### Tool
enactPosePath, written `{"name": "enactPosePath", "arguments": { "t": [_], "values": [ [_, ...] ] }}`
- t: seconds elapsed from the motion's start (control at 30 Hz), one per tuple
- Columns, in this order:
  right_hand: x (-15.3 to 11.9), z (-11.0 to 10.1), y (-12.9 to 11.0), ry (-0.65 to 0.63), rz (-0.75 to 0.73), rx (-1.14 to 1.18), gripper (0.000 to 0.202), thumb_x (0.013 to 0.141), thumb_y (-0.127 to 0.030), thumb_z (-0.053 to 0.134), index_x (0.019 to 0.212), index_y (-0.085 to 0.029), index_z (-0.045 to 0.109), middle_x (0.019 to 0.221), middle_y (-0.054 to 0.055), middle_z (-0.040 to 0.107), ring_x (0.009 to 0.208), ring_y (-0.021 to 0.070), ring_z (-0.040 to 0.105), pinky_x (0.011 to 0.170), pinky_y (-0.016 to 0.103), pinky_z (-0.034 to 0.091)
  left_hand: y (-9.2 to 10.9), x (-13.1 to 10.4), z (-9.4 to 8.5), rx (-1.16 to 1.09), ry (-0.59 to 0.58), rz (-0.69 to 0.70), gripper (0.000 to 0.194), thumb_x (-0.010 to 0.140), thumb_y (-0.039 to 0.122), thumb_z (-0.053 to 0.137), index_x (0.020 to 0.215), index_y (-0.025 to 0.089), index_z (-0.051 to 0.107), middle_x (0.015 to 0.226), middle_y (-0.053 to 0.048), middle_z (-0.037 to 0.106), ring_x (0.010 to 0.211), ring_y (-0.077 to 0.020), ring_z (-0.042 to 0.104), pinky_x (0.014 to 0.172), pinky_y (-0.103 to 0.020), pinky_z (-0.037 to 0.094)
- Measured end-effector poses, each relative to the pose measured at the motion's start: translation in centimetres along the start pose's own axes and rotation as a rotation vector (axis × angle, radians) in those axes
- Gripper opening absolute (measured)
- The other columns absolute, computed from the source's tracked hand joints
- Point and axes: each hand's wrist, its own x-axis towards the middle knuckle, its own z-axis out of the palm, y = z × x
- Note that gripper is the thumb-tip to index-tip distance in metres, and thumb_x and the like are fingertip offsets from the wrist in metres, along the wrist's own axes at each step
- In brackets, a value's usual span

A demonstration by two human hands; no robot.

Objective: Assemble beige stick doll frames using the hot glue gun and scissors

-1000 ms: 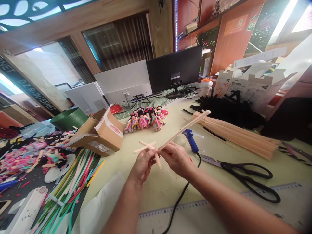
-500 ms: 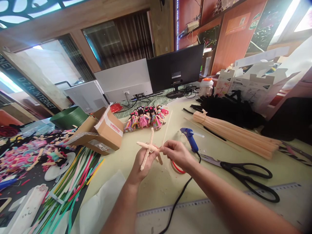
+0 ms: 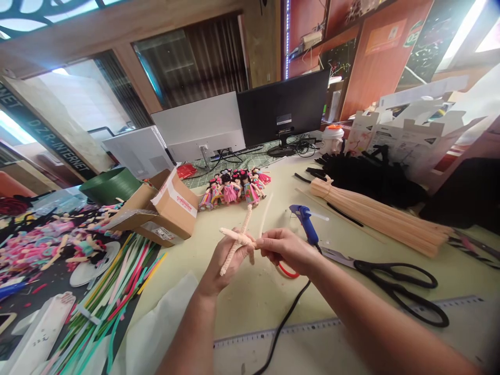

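A peach-coloured figure of twisted pipe cleaners [image 3: 244,239], with limbs sticking out several ways, is held in my left hand [image 3: 224,265] between thumb and fingers. My right hand [image 3: 283,247] pinches a thin peach pipe cleaner [image 3: 265,214] close to the figure's right end; its free length rises above my fingers. Right of my hands a blue hot glue gun [image 3: 307,224] rests on the table. Below it lie black-handled scissors [image 3: 394,281]. Partly behind my right hand is a red ring-shaped item [image 3: 288,272].
A bundle of peach pipe cleaners [image 3: 375,211] lies right, beside a black fuzzy pile [image 3: 367,174]. Small dolls [image 3: 234,187] and a cardboard box [image 3: 172,208] stand ahead. Coloured pipe cleaners [image 3: 105,291] lie left. The glue gun's cord [image 3: 287,317] crosses a ruler [image 3: 312,325] in front.
The figure has turned slightly in my left hand, its upper limb now leaning further right. The free pipe cleaner has shifted a little left and lower. Both hands keep their hold.
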Motion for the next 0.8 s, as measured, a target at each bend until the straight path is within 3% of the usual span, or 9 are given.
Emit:
{"name": "enactPosePath", "arguments": {
  "t": [0.13, 0.27, 0.4, 0.47, 0.57, 0.67, 0.8],
  "values": [
    [0.0, 0.7, -0.2, 0.062, -0.104, 0.012, 0.029, 0.071, -0.038, 0.069, 0.059, -0.016, 0.055, 0.05, -0.004, 0.048, 0.046, 0.0065, 0.039, 0.045, 0.022, 0.028, -0.8, 0.2, 0.8, -0.151, 0.098, -0.085, 0.017, 0.074, 0.035, 0.071, 0.069, 0.019, 0.065, 0.086, -0.005, 0.062, 0.082, -0.0198, 0.055, 0.077, -0.03, 0.042],
    [-0.1, 1.1, -0.4, 0.304, -0.314, -0.179, 0.025, 0.076, -0.036, 0.063, 0.061, -0.018, 0.054, 0.054, -0.004, 0.046, 0.05, 0.0091, 0.04, 0.048, 0.024, 0.03, -2.7, 0.3, 2.8, -0.287, 0.305, -0.225, 0.027, 0.077, 0.045, 0.066, 0.081, 0.019, 0.062, 0.077, -0.001, 0.055, 0.073, -0.0137, 0.049, 0.064, -0.023, 0.039],
    [-0.4, 1.3, 0.0, 0.507, -0.57, -0.572, 0.021, 0.082, -0.026, 0.057, 0.063, -0.019, 0.052, 0.062, -0.001, 0.05, 0.059, 0.0121, 0.046, 0.055, 0.025, 0.034, -3.5, 0.0, 4.3, -0.412, 0.243, -0.365, 0.033, 0.076, 0.048, 0.066, 0.072, 0.016, 0.059, 0.067, 0.001, 0.051, 0.065, -0.0101, 0.045, 0.06, -0.022, 0.034],
    [-0.5, 1.4, 0.3, 0.498, -0.651, -0.701, 0.02, 0.085, -0.022, 0.054, 0.065, -0.02, 0.052, 0.067, 0.0, 0.052, 0.061, 0.012, 0.048, 0.057, 0.025, 0.036, -3.4, -0.1, 4.6, -0.524, 0.234, -0.364, 0.032, 0.074, 0.047, 0.068, 0.076, 0.017, 0.06, 0.07, 0.001, 0.053, 0.066, -0.0094, 0.047, 0.06, -0.022, 0.034],
    [-0.5, 1.5, 0.8, 0.439, -0.699, -0.822, 0.02, 0.089, -0.02, 0.049, 0.069, -0.02, 0.053, 0.072, 0.001, 0.053, 0.064, 0.0124, 0.05, 0.06, 0.024, 0.038, -3.1, 0.0, 4.5, -0.641, 0.325, -0.369, 0.034, 0.07, 0.047, 0.073, 0.081, 0.016, 0.062, 0.071, 0.002, 0.055, 0.063, -0.0077, 0.049, 0.059, -0.021, 0.035],
    [-0.3, 1.6, 1.2, 0.417, -0.721, -0.902, 0.023, 0.092, -0.022, 0.045, 0.071, -0.019, 0.055, 0.072, 0.003, 0.053, 0.067, 0.0135, 0.051, 0.063, 0.025, 0.039, -3.0, 0.3, 4.2, -0.679, 0.413, -0.408, 0.035, 0.068, 0.045, 0.074, 0.079, 0.014, 0.062, 0.067, 0.002, 0.055, 0.059, -0.0063, 0.048, 0.056, -0.02, 0.035],
    [-0.3, 1.6, 1.2, 0.415, -0.725, -0.928, 0.026, 0.093, -0.022, 0.044, 0.07, -0.02, 0.055, 0.072, 0.003, 0.053, 0.068, 0.0137, 0.05, 0.062, 0.025, 0.039, -3.0, 0.5, 4.2, -0.702, 0.435, -0.416, 0.031, 0.066, 0.039, 0.076, 0.077, 0.013, 0.063, 0.066, 0.002, 0.057, 0.058, -0.006, 0.049, 0.055, -0.02, 0.036]
  ]
}}
